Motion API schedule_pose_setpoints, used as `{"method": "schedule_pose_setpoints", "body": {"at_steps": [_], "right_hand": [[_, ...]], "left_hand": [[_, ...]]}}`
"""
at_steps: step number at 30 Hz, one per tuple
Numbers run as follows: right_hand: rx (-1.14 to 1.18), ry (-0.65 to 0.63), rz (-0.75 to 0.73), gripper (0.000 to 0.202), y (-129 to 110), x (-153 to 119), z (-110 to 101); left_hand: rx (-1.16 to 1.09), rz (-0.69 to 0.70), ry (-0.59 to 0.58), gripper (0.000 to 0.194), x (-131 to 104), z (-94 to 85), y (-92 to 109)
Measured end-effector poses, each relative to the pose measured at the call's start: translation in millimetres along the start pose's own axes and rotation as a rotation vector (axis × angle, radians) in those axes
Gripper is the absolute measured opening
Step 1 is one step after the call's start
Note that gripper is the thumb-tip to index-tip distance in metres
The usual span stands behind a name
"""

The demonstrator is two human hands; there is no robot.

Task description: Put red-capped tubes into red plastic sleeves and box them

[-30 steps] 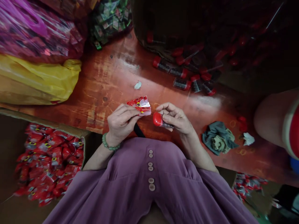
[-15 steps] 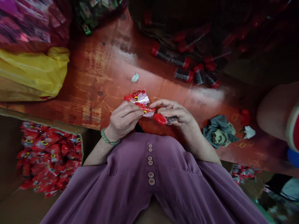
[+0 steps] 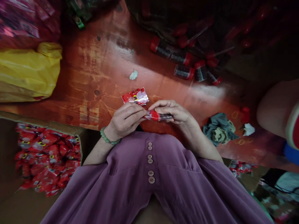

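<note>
My left hand (image 3: 126,120), with a green bead bracelet at its wrist, pinches the end of a clear plastic sleeve with red print (image 3: 149,115). In my right hand (image 3: 175,111) is a small clear bottle with dark contents (image 3: 166,117) and a red cap, held on its side. The cap end points left and sits at the sleeve, seemingly within it; my fingers partly hide where the two meet. Just beyond my left fingers, a few flat red printed sleeves (image 3: 135,95) lie on the table.
Several red-capped bottles (image 3: 184,72) lie at the back right. A carton of red wrapped pieces (image 3: 49,155) stands at left, below a yellow bag (image 3: 28,74). A grey-green cloth (image 3: 219,129) and a pale rounded container (image 3: 275,112) are at right on the red table (image 3: 107,74).
The red cap has come up against the sleeve in my left hand and now appears covered by it. My hands have moved closer together.
</note>
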State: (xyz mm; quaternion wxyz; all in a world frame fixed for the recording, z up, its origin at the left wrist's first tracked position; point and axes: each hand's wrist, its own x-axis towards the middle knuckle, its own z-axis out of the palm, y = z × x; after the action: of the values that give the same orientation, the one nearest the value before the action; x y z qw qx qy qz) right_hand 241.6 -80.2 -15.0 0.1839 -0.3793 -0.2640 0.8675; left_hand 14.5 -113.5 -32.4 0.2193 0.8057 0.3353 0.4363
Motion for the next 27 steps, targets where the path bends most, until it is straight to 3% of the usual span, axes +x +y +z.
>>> {"method": "schedule_pose_setpoints", "body": {"at_steps": [4,10,18,20,23,25,27], "right_hand": [[-0.048,0.044,-0.046,0.018,0,0,5],[-0.203,0.161,-0.134,0.02,3,-1,12],[-0.284,0.296,-0.336,0.025,15,2,26],[-0.34,0.39,-0.441,0.028,19,3,31],[-0.491,0.538,-0.567,0.027,22,3,38],[-0.595,0.6,-0.649,0.026,22,4,41],[-0.705,0.621,-0.733,0.026,23,6,44]], "left_hand": [[0.064,0.007,-0.026,0.044,-5,4.7,-2],[0.152,0.024,-0.055,0.029,-11,12.7,-7],[-0.004,-0.021,-0.032,0.044,-5,11.2,-8],[-0.035,-0.135,0.05,0.056,-6,6.5,-5],[-0.169,-0.44,0.298,0.083,-7,1.7,10],[-0.458,-0.71,0.404,0.082,-3,2.1,24],[-0.835,-0.968,0.392,0.066,4,5.3,38]]}}
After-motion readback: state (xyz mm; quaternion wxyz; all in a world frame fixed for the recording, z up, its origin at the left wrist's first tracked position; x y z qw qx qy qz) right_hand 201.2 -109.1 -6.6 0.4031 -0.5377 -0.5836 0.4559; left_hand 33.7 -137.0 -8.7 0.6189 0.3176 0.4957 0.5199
